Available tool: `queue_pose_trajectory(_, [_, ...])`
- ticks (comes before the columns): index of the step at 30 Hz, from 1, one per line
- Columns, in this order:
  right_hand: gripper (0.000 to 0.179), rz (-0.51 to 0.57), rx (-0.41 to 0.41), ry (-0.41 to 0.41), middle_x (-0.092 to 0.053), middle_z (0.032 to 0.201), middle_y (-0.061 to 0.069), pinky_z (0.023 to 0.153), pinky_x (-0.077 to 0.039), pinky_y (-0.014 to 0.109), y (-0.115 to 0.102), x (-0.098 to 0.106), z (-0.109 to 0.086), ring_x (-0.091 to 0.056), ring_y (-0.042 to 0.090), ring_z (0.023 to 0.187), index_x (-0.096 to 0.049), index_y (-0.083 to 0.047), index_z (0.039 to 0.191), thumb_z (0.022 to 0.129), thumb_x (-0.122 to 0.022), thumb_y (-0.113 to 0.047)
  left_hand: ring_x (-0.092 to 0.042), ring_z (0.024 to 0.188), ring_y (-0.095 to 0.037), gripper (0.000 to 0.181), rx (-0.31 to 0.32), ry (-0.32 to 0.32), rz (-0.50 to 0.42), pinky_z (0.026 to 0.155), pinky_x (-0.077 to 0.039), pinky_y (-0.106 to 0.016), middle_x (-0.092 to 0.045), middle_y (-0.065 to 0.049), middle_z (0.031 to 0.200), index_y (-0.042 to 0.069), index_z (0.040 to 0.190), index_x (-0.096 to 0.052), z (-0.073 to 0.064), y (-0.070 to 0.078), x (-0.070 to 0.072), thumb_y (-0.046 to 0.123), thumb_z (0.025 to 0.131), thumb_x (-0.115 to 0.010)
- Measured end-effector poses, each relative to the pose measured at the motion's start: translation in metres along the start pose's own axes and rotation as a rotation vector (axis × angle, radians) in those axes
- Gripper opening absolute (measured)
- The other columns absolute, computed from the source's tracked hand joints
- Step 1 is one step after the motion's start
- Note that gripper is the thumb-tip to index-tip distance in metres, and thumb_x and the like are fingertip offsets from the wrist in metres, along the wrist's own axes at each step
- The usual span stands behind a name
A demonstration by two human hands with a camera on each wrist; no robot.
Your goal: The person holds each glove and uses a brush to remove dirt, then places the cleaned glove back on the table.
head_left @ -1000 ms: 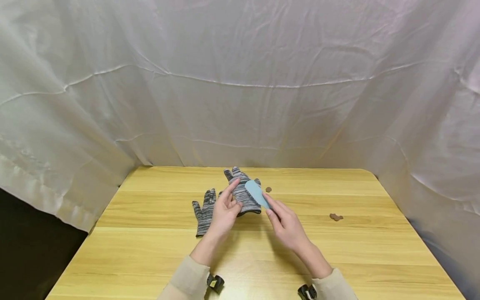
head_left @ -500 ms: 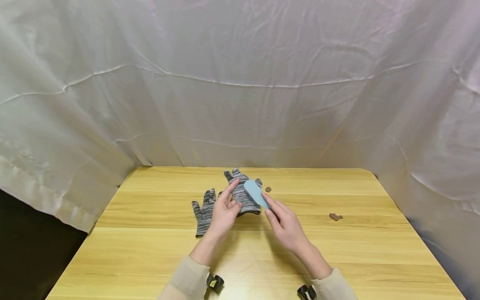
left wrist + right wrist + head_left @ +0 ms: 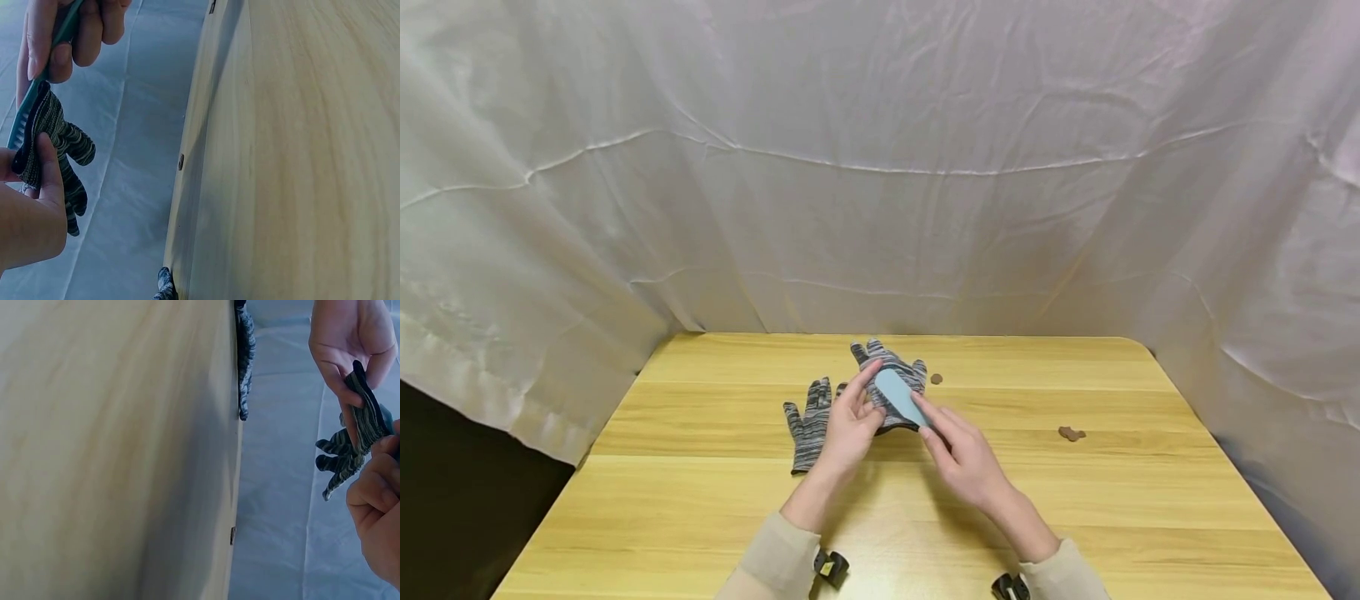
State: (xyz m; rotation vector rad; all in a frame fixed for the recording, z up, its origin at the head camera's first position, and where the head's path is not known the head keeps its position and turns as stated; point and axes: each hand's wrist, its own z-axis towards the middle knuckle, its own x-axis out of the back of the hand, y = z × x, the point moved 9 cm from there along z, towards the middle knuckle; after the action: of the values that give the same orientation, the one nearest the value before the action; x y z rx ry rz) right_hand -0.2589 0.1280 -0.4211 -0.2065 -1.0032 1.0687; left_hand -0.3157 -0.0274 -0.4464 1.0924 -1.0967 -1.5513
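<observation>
A light-blue brush [image 3: 898,394] lies slanted over a grey-and-black knitted glove [image 3: 916,379], its bristle side toward the knit. The right hand [image 3: 966,458] grips the brush handle, index finger stretched along its back. At the cuff, the left hand [image 3: 852,421] pinches the glove between thumb and fingers and holds it raised above the table. In the left wrist view, short bristles [image 3: 19,130] show beside the cuff. A matching glove [image 3: 809,433] lies flat on the table to the left, partly hidden by the left hand and forearm.
On the wooden table [image 3: 700,517], a small brown piece [image 3: 936,379] lies just right of the raised glove. More brown pieces [image 3: 1072,434] lie farther right. Pale curtain cloth [image 3: 880,225] hangs behind the table and along both sides.
The brush and right hand have shifted left and down across the raised glove. The glove has tilted slightly, while the left hand stays nearly still and the other glove has not moved.
</observation>
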Motion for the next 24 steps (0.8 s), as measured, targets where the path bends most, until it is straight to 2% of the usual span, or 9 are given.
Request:
queue_pose_trajectory(5, [0.051, -0.012, -0.014, -0.037, -0.063, 0.097, -0.004, 0.065, -0.052, 0.025, 0.0008, -0.0037, -0.0016, -0.047, 0.002, 0.069, -0.052, -0.012, 0.154, 0.104, -0.060, -0.007, -0.062, 0.092, -0.012, 0.080, 0.014, -0.001, -0.016, 0.058, -0.044, -0.012, -0.037, -0.013, 0.166, 0.009, 0.158, -0.042, -0.0009, -0.0001, -0.0006, -0.023, 0.086, -0.049])
queue_pose_trajectory(8, [0.051, -0.022, -0.023, -0.047, -0.070, 0.113, 0.003, 0.075, -0.058, 0.031, 0.0007, -0.0044, -0.0020, -0.055, 0.004, 0.078, -0.052, -0.013, 0.154, 0.104, -0.060, -0.008, -0.064, 0.095, -0.014, 0.080, 0.019, 0.003, -0.012, 0.057, -0.044, -0.012, -0.036, -0.013, 0.166, 0.010, 0.158, -0.043, -0.0012, -0.0011, 0.0000, -0.024, 0.086, -0.049])
queue_pose_trajectory(12, [0.051, -0.030, -0.031, -0.047, -0.069, 0.130, 0.009, 0.084, -0.060, 0.037, 0.0009, -0.0041, -0.0018, -0.060, 0.008, 0.089, -0.051, -0.014, 0.154, 0.104, -0.060, -0.008, -0.064, 0.099, -0.016, 0.080, 0.013, 0.006, -0.001, 0.057, -0.045, -0.012, -0.035, -0.012, 0.167, 0.011, 0.158, -0.043, -0.0011, -0.0015, 0.0009, -0.023, 0.086, -0.049])
queue_pose_trajectory(15, [0.051, -0.036, -0.029, -0.044, -0.070, 0.125, 0.007, 0.081, -0.059, 0.035, 0.0018, -0.0039, -0.0016, -0.058, 0.007, 0.083, -0.052, -0.014, 0.154, 0.104, -0.060, -0.008, -0.064, 0.100, -0.017, 0.080, 0.012, 0.006, -0.002, 0.059, -0.046, -0.012, -0.035, -0.012, 0.167, 0.011, 0.158, -0.043, -0.0013, -0.0014, 0.0012, -0.023, 0.086, -0.050])
queue_pose_trajectory(20, [0.051, -0.035, -0.020, -0.037, -0.069, 0.107, 0.002, 0.072, -0.055, 0.030, 0.0045, -0.0036, -0.0020, -0.050, 0.003, 0.072, -0.051, -0.013, 0.155, 0.105, -0.059, -0.007, -0.060, 0.091, -0.013, 0.079, 0.009, 0.002, -0.001, 0.058, -0.045, -0.012, -0.035, -0.012, 0.166, 0.011, 0.159, -0.043, -0.0014, -0.0007, 0.0007, -0.023, 0.087, -0.050])
queue_pose_trajectory(24, [0.051, -0.042, -0.011, -0.027, -0.066, 0.101, 0.000, 0.071, -0.054, 0.029, 0.0061, -0.0022, -0.0021, -0.048, 0.003, 0.071, -0.051, -0.012, 0.155, 0.105, -0.058, -0.007, -0.056, 0.082, -0.010, 0.079, 0.001, 0.000, 0.004, 0.057, -0.044, -0.012, -0.033, -0.011, 0.168, 0.011, 0.158, -0.043, -0.0013, 0.0010, -0.0001, -0.022, 0.087, -0.051])
